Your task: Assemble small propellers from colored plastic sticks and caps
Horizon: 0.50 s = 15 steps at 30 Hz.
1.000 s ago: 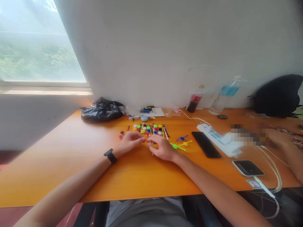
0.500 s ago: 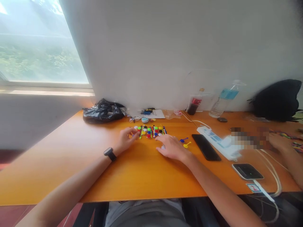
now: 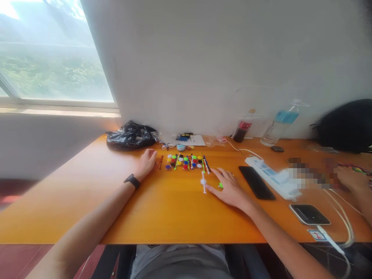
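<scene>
My left hand [image 3: 147, 162] rests on the table left of the small plastic pieces, its fingers loosely bent and apart, with nothing visible in them. Beside it stands a short brown-orange stick [image 3: 160, 162]. Rows of colourful discs [image 3: 185, 159], interleaved with thin arrow-shaped sticks [image 3: 206, 164], lie between my hands. My right hand [image 3: 228, 188] is spread palm down, its thumb close to a white arrow spinner [image 3: 204, 182]; whether they touch I cannot tell. Partly under this hand a green piece [image 3: 221, 185] shows.
On the right are a black phone [image 3: 256, 182], a white power strip [image 3: 269, 176] and a white-rimmed device [image 3: 309, 214] with cables. A black plastic bag [image 3: 130, 135], paper [image 3: 196, 140] and bottles [image 3: 243, 130] line the wall. Another person's hand [image 3: 353, 180] is at far right.
My left hand has drawn left, away from the discs, uncovering the brown-orange stick. My right hand has moved right and spread, leaving the white spinner uncovered. The view has shifted slightly.
</scene>
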Motion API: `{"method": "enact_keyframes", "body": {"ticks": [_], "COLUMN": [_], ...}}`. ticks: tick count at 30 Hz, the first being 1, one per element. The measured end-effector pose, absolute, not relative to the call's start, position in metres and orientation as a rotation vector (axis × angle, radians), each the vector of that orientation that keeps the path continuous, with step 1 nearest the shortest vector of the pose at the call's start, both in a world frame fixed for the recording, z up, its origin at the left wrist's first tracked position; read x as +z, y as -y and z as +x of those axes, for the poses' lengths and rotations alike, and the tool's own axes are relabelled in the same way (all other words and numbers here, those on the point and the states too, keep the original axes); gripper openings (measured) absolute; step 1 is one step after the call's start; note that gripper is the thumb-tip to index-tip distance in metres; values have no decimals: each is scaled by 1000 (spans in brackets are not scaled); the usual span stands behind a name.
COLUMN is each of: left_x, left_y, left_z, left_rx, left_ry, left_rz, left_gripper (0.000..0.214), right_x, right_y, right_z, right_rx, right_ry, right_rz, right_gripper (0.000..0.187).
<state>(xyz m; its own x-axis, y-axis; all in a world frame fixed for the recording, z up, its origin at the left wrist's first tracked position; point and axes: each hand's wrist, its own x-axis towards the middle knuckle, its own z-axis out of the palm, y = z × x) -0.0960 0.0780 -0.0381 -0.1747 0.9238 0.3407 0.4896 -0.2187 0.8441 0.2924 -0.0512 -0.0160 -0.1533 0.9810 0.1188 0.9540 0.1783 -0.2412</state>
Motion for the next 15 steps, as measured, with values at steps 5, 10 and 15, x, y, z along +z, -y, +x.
{"method": "enact_keyframes", "body": {"ticks": [5,10,15], "left_x": [-35,-27,-25], "left_y": [-73,-66,-65], "left_z": [-90,-86,-86], "left_rx": [1291,1244,1226], "left_ry": [-1594,-1592,-1580], "left_rz": [1687,1704,1712], "left_gripper": [37,36,37], "right_x": [-13,-8,-10], "right_y": [60,75,83], "right_z": [274,257,254], "right_rx": [146,154,100], "right_ry": [2222,2313,2385], "right_rz": [-1645,-1575,-1373], "right_gripper": [72,58,30]}}
